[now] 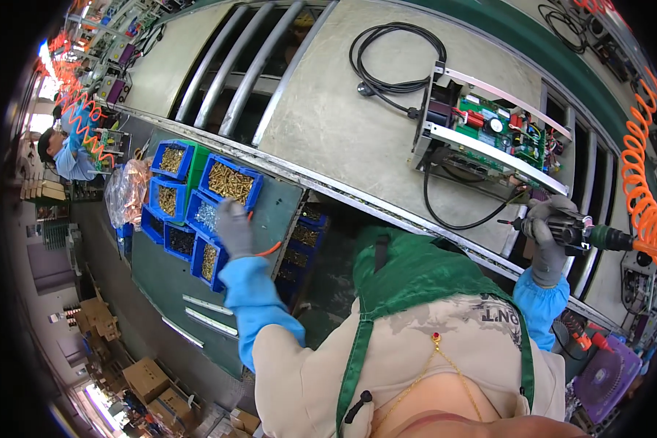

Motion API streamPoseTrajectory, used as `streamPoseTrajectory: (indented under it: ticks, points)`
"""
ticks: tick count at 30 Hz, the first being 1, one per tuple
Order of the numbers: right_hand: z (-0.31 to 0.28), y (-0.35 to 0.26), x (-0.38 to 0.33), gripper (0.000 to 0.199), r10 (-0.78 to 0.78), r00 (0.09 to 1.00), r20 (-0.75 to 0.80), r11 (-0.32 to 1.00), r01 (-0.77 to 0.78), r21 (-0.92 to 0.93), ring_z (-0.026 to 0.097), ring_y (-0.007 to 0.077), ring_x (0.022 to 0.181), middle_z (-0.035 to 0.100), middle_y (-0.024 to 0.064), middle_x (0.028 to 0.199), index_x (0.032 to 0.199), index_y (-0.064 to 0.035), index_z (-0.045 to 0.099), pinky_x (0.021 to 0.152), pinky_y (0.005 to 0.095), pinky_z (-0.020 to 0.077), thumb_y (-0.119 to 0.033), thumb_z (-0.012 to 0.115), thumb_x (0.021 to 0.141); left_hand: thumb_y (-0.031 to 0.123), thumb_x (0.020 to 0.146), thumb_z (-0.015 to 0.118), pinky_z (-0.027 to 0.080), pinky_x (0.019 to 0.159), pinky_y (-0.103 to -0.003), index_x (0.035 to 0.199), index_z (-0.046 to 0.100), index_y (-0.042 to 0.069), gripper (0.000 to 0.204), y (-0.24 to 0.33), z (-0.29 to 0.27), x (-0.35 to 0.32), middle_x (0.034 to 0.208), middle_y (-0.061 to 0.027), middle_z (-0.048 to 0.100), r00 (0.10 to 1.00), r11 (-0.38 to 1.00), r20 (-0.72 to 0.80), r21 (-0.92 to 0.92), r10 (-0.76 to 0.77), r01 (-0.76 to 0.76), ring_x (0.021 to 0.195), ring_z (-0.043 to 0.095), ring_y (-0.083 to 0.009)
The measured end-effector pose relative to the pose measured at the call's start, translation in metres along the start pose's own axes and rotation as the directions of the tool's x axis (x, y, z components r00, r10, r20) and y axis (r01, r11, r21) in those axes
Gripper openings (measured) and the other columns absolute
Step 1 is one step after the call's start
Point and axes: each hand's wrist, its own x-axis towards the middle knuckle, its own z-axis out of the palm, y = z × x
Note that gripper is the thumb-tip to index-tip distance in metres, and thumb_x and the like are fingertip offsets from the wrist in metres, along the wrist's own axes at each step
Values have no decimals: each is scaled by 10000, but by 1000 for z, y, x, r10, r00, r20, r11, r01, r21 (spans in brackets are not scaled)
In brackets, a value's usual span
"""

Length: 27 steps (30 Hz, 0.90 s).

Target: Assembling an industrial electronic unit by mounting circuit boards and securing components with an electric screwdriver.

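Left hand (235, 228) dipped in blue plastic screw bin (206, 216) (grasp unseen); right hand (550, 237) clenched around dark pneumatic screwdriver (584, 235); screws may spill.

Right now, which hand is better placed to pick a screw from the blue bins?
Left. The left hand is already over the blue bins; the right hand has its grip on the power screwdriver by the circuit board unit.

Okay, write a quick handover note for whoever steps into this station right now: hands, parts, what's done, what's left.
Left hand: gloved, reaching into the blue screw bins; whether it has picked a screw can't be seen.
Right hand: gloved, gripping the powered screwdriver, tip aimed at the open metal chassis.
Chassis lies on the conveyor table, green circuit board exposed, black power cord coiled beside it.
Done: can't tell which screws are in.
Left: check the fastenings.
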Motion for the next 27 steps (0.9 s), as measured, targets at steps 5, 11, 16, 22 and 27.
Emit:
streamPoseTrajectory:
  ticks: [5, 11, 16, 22, 27]
  points:
    - [-28, -15, 10, 424, 183, 971, -155, 973, -202, -114, 558, 155, 678, 556, 36, 739, 1118, -67, 511, 884, 405, 442, -103, 657, 721, 165, 873, 600, 453, 853, -401, 1020, 629, 34, 198, 19, 72, -52, 985, -186, 601, 977, 997, 195, -7, 83, -83, 940, 568, -337]
    - [-69, -31, 28, 448, -147, 988, 55, 981, 138, 136, 573, 183, 606, 544, 28, 642, 1061, -56, 497, 808, 432, 490, -2, 634, 638, 142, 879, 579, 463, 811, -378, 1054, 639, 45, 209, -3, 82, -45, 966, -157, 605, 996, 1000, 89, -5, 29, -29, 900, 577, -290]
    - [-105, -59, 47, 429, -293, 950, 106, 914, 246, 322, 496, 151, 524, 472, -3, 588, 1058, -55, 484, 749, 362, 472, -81, 649, 663, 39, 884, 504, 460, 678, -218, 1116, 585, 7, 248, 69, 63, -25, 973, -87, 604, 890, 619, 73, -693, -449, 369, 803, 571, -139]
    - [-114, -90, 78, 423, -439, 896, 60, 661, 278, 697, 378, 61, 608, 386, -82, 657, 1108, -96, 486, 755, 284, 331, -118, 635, 712, 213, 893, 603, 446, 616, -179, 1109, 592, -3, 306, 316, 40, -67, 913, -58, 617, 824, 157, 531, -847, 196, 508, 746, 563, -75]
    - [-106, -100, 94, 468, -486, 874, 0, 484, 269, 833, 402, 99, 643, 390, -64, 666, 1185, -105, 483, 817, 354, 369, -114, 606, 733, 297, 929, 589, 429, 566, -192, 1089, 586, -38, 372, 434, 58, -116, 876, -73, 641, 480, 71, 649, -634, 591, 770, 671, 550, -80]
